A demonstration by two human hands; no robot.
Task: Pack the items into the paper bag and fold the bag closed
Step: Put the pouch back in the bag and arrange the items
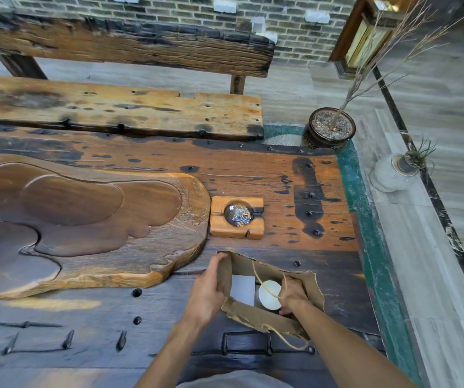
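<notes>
Looking down from the head camera, two bare forearms reach forward to a brown paper bag standing open on a dark, weathered wooden table.

The left hand grips the bag's left wall — thumb outside, fingers curled over the torn rim — holding the mouth open. The right hand is sunk inside the bag at its right end, fingers closed around a round white item, apparently a cup or lid; whether it grips it firmly or is just letting it down cannot be told. A flat white card or box lies on the bag floor just left of the round item, between the two hands. A twine handle crosses over the round item; a second handle loop hangs outside the near wall, toward the person.

The bag's mouth is a rectangle whose long axis runs left to right, from one hand to the other. Its near and far long rims lie just toward and just away from both hands, so folding would likely mean the right hand lifting out first, then both hands pressing those long rims together.

Beyond the left hand sits a wooden ashtray, and further left a large carved wooden tray. No loose items show on the table, so packing seems nearly done.
</notes>
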